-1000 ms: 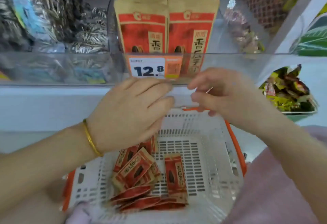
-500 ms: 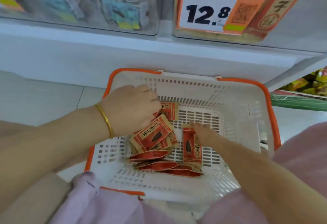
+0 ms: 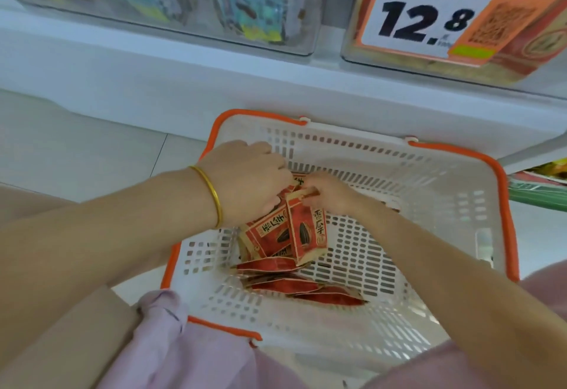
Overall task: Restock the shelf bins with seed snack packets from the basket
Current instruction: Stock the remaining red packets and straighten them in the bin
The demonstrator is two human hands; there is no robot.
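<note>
Two hands in the basket (image 3: 503,204); left hand (image 3: 245,180) grips seed packets (image 3: 270,235), right hand (image 3: 331,193) pinches another packet (image 3: 306,229); best squared together before lifting.

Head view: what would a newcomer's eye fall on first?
The left hand and right hand grip red packets in the middle of the white, orange-rimmed basket. Above right, a big price tag reading 12.8 fronts a clear bin.

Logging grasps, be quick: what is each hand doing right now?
Left hand: closed, gripping a tilted red packet in the basket.
Right hand: closed, pinching the top of an upright red packet.
</note>
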